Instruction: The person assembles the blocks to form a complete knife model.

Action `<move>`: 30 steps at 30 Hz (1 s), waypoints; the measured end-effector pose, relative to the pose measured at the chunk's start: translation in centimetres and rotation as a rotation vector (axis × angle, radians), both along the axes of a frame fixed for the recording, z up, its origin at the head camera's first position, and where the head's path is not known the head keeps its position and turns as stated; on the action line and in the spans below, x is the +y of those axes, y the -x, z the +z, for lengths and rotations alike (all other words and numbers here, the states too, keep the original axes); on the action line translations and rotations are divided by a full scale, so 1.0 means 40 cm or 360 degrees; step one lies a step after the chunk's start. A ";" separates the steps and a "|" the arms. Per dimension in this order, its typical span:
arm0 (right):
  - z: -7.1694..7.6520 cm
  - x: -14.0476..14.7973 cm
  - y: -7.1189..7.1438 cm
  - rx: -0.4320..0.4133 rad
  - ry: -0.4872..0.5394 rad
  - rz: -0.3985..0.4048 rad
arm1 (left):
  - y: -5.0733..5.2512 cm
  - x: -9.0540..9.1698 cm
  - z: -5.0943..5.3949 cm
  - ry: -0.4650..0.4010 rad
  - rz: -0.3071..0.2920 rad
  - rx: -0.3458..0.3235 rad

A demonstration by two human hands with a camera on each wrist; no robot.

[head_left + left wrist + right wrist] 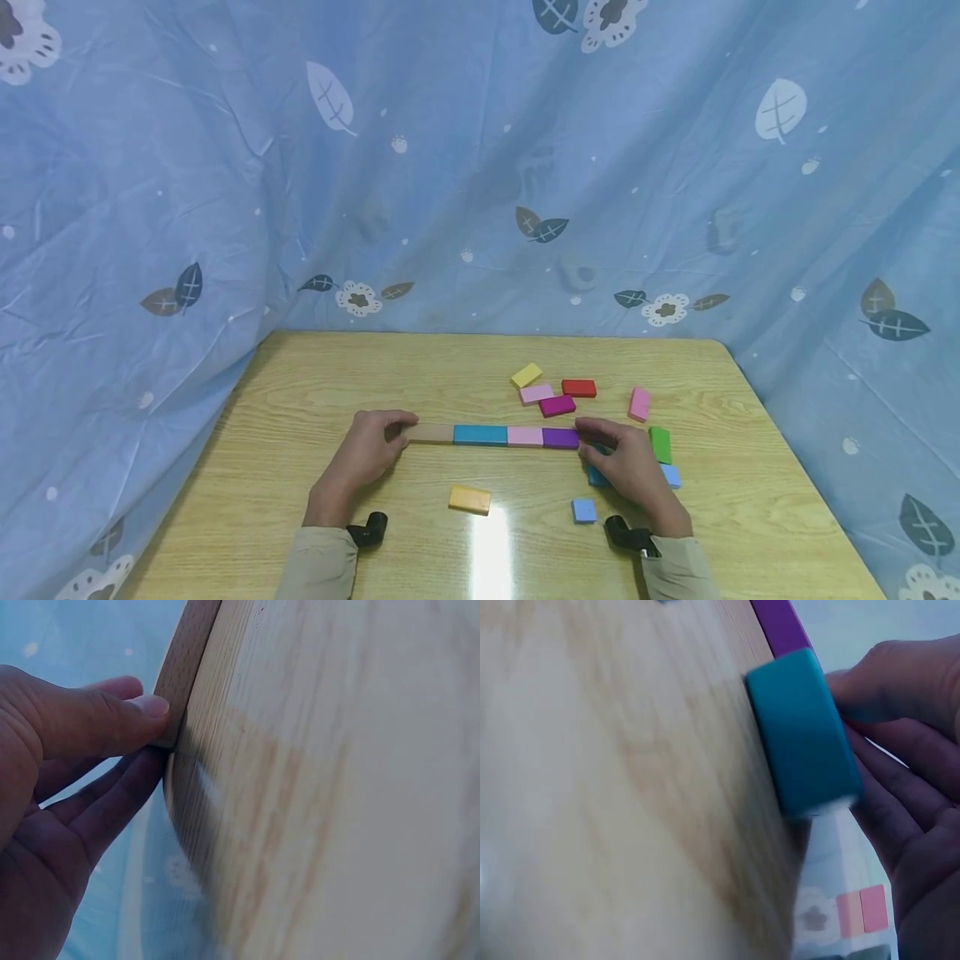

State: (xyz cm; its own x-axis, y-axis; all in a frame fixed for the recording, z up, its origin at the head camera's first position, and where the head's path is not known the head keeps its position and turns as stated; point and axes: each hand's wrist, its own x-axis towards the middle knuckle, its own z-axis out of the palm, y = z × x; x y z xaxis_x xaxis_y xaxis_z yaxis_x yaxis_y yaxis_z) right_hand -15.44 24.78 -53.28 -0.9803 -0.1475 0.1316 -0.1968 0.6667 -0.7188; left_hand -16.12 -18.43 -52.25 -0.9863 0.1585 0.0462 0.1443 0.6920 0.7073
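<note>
A straight row of blocks lies across the table: a plain wooden block point(432, 433), a blue block point(480, 435), a light pink block point(525, 437) and a purple block point(561, 438). My left hand point(366, 452) pinches the outer end of the wooden block, its thumb along one side in the left wrist view. At the other end, my right hand point(628, 460) holds the purple block's end between thumb and fingers. Partly under that hand is a teal block point(806, 735), standing close in the right wrist view and hiding part of the grip.
An orange-yellow block point(470, 500) and a small blue block point(583, 511) lie nearer me. Beyond the row are yellow point(527, 375), red point(579, 388) and magenta point(557, 406) blocks, among others. A green block point(660, 445) lies right. Blue curtain point(465, 167) surrounds the table.
</note>
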 end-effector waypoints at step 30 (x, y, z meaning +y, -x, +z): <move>0.018 0.122 -0.109 0.0007 -0.0126 -0.0080 | 0.000 -0.003 0.000 0.0003 -0.0015 0.0022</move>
